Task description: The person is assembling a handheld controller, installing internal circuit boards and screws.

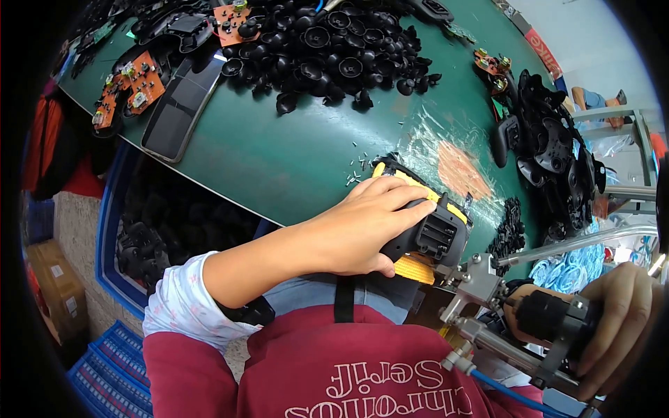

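A black game controller [440,235] with its battery compartment facing up rests in a yellow-edged fixture [416,270] at the table's front edge. My left hand [373,226] is pressed over it, fingers across the top and thumb at the near side. Over at the right, my right hand [620,324] wraps round the black cylindrical body of a power screwdriver [547,312], clamped to a metal arm with a blue air hose. The tool's tip is hard to make out beside the metal block [477,279]. Several small screws [359,164] lie scattered just beyond the fixture.
A heap of black cup-shaped parts [327,56] covers the far table. Orange circuit boards [139,83] and a phone [182,108] lie left. Black controllers [554,146] are piled right, near a heap of small black pieces [510,230]. A blue crate [108,230] stands below.
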